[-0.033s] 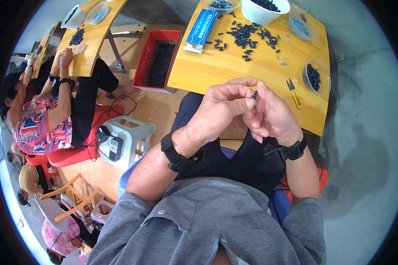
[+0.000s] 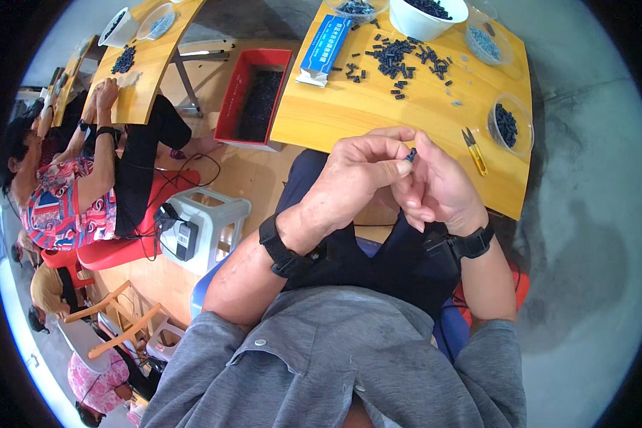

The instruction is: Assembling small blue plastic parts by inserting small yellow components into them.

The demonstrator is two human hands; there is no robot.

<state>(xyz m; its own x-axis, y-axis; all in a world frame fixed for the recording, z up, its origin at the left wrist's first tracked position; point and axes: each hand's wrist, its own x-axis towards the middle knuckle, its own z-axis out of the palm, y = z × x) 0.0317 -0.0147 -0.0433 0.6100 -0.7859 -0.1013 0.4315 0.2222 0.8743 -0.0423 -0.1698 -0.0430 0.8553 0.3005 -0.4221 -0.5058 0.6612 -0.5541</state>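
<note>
One yellow wooden table (image 2: pixel 349 114) is seen above the lap, with one red bin (image 2: pixel 228 107) beside it, one white bowl (image 2: pixel 421 25), one blue box (image 2: pixel 321 46) and one pair of yellow snips (image 2: pixel 476 151). A small dark plastic piece (image 2: pixel 411 154), short and cylindrical, is pinched between the curled left hand (image 2: pixel 360 175) and the half-closed right hand (image 2: pixel 439 189), just before the table's near edge. A scattered pile of similar dark pieces (image 2: pixel 399 57), too many to be counted, is left on the tabletop.
</note>
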